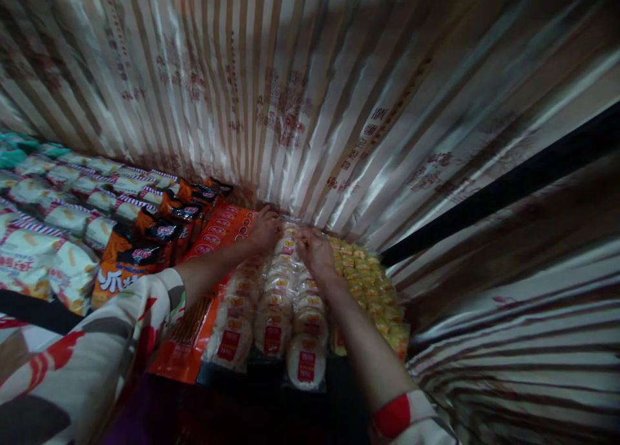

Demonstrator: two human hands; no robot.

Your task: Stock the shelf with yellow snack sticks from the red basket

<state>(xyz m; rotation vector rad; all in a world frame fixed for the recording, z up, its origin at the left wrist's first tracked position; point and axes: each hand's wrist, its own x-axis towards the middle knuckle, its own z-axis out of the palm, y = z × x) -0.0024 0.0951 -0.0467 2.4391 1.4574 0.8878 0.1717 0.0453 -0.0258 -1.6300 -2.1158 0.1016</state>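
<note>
Rows of flat, round, pale crackers in clear wrappers with red labels lie overlapping in front of me. At the far end of these rows is my left hand, fingers loosely bent and a little apart, touching the wrappers. My right hand is beside it, over the far end of the right-hand row, with its fingers curled together. What it pinches, if anything, is too dim and small to make out. Under my left forearm lies a flat orange packet. Small yellow-wrapped packets fill the space right of my right hand.
Orange-and-black snack bags and several rows of white snack bags stand to the left. Pleated, printed fabric hangs close behind the goods and down the right side. A dark bar slants across the right.
</note>
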